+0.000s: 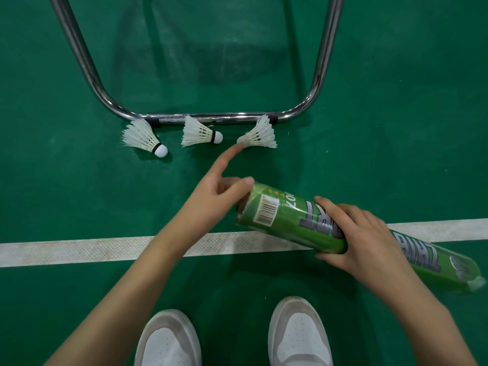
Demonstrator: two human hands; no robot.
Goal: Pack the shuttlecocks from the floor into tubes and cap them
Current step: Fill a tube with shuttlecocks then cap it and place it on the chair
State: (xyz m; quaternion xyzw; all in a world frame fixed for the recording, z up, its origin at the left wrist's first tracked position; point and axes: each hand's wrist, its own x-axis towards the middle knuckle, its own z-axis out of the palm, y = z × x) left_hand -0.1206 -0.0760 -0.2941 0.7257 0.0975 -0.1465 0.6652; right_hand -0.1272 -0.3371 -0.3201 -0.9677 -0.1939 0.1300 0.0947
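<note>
Three white feather shuttlecocks lie in a row on the green floor: one at the left point(144, 138), one in the middle point(198, 132) and one at the right point(260, 134). My right hand point(361, 236) grips a green tube point(290, 220) that lies slanted above the white line, its uncapped mouth facing left. My left hand point(216, 196) is at that mouth, thumb on the rim, with the index finger stretched out to the cork of the right shuttlecock.
A chrome U-shaped tube frame point(216, 118) lies on the floor just behind the shuttlecocks. A white court line point(79, 249) crosses the floor under my arms. My two white shoes point(298, 336) stand at the bottom edge.
</note>
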